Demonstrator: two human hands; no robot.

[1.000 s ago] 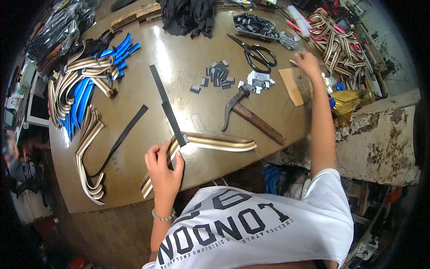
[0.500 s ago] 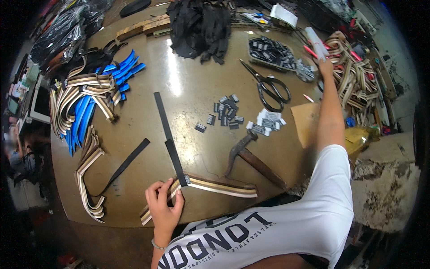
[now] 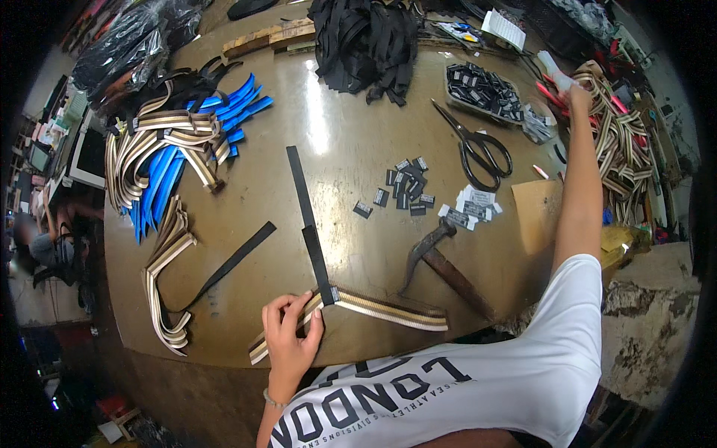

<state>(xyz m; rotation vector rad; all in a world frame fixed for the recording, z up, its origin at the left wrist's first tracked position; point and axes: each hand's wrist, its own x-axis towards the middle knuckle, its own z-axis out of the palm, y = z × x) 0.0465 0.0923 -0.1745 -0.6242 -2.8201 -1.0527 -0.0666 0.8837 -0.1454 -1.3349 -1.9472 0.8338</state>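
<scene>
My left hand [image 3: 290, 334] presses flat on a folded striped beige strap [image 3: 388, 310] near the front edge of the brown table [image 3: 343, 142]. A long black strap [image 3: 308, 220] runs from under that fold toward the table's middle. My right hand [image 3: 585, 84] is stretched out to the far right, gripping a striped strap from the pile of striped straps [image 3: 624, 149], beside a white bottle [image 3: 554, 69]. A hammer [image 3: 441, 261] lies between my arms.
Black scissors [image 3: 482, 149], small black and white labels [image 3: 407, 190], a tray of black clips [image 3: 482, 89], a heap of black webbing [image 3: 370, 41], blue and striped straps [image 3: 168, 160] at left, a loose black strap [image 3: 228, 265], a cardboard piece [image 3: 538, 213].
My right arm has reached farther out to the right, from the table's edge to the pile of striped straps. My left hand has stayed on the folded strap.
</scene>
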